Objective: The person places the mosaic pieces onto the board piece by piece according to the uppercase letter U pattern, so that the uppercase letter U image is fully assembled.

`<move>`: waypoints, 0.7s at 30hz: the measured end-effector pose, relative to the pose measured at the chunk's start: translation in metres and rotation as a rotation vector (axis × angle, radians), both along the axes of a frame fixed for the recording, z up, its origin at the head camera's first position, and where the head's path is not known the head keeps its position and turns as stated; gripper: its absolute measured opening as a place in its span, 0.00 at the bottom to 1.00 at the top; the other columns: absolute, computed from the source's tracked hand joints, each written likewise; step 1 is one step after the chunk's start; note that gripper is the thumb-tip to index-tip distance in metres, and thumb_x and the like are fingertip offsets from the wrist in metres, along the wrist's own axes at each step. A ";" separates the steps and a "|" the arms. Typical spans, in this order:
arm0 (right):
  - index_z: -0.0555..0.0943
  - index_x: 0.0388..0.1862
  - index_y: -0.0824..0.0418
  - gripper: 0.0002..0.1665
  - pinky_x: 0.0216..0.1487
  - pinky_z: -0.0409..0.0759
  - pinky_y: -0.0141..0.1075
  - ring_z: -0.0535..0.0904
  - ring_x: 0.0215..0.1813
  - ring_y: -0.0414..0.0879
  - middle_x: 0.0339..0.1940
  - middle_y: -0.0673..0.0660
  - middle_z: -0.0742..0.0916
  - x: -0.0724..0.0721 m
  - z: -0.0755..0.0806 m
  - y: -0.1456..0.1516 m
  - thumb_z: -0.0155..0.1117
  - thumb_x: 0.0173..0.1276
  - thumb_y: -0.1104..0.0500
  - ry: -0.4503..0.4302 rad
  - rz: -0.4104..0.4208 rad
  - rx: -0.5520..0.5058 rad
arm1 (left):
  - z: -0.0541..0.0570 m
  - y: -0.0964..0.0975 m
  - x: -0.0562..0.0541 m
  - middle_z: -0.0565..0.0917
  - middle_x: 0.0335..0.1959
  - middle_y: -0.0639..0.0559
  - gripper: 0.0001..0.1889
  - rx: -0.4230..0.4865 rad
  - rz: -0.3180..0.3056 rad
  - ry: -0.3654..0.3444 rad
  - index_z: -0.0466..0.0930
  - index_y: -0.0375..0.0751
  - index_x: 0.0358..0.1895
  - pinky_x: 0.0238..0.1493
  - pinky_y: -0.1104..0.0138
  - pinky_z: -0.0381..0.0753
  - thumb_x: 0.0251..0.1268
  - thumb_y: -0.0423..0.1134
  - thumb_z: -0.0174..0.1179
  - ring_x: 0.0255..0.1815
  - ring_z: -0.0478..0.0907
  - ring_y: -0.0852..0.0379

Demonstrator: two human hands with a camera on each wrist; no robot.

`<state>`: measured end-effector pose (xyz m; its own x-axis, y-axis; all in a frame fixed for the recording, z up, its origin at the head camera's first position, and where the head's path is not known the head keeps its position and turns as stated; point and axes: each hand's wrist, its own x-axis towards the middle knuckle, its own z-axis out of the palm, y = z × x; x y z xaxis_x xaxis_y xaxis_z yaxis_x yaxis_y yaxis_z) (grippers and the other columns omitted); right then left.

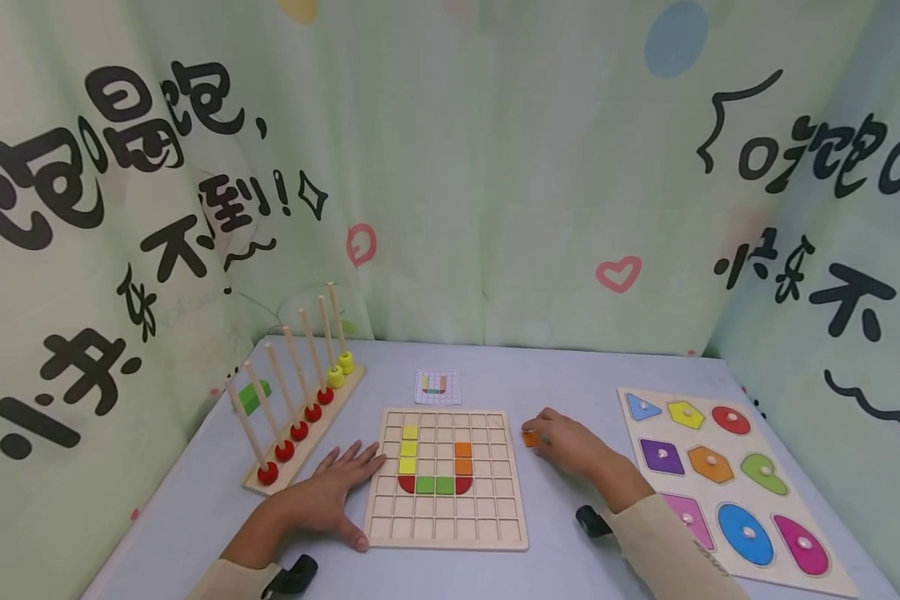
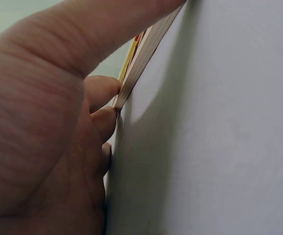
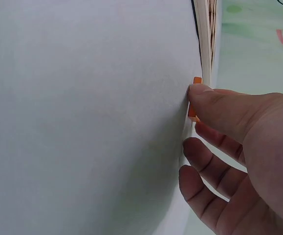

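A wooden grid board [image 1: 487, 508] lies on the table, holding a U shape of tiles: a yellow column [image 1: 408, 450] on the left, green squares [image 1: 435, 485] along the bottom, orange squares [image 1: 462, 458] on the right and rounded red pieces [image 1: 406, 484] at the corners. With fingers spread, my left hand [image 1: 322, 496] touches the board's left edge; the left wrist view shows thumb and fingertips against its side [image 2: 143, 61]. Just right of the board, my right hand [image 1: 570, 446] pinches an orange square tile [image 3: 196, 80] between thumb and forefinger, close to the tabletop.
Behind the board lies a small pattern card [image 1: 437, 387] with a coloured U. Left stands a wooden peg rack [image 1: 307, 429] with red and yellow beads, beside a green block [image 1: 251, 397]. A shape puzzle board [image 1: 727, 508] lies right, partly under the right forearm. Curtains surround the table.
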<state>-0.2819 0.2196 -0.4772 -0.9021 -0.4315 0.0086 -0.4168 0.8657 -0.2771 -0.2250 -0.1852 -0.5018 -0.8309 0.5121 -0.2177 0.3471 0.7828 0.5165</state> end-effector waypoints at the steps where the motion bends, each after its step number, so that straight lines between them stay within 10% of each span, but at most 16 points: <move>1: 0.82 0.55 0.59 0.18 0.53 0.78 0.45 0.78 0.50 0.48 0.47 0.52 0.80 0.000 0.000 0.000 0.68 0.65 0.63 -0.004 -0.004 -0.003 | 0.000 0.000 0.000 0.49 0.79 0.50 0.64 0.001 -0.001 0.001 0.56 0.48 0.77 0.72 0.44 0.30 0.30 0.68 0.76 0.78 0.35 0.44; 21: 0.83 0.53 0.59 0.15 0.53 0.77 0.44 0.77 0.48 0.46 0.44 0.49 0.80 -0.005 -0.006 -0.002 0.66 0.67 0.63 -0.030 -0.035 -0.030 | -0.001 -0.002 -0.002 0.48 0.79 0.50 0.64 0.002 -0.021 0.003 0.55 0.48 0.77 0.72 0.45 0.30 0.31 0.69 0.75 0.78 0.34 0.44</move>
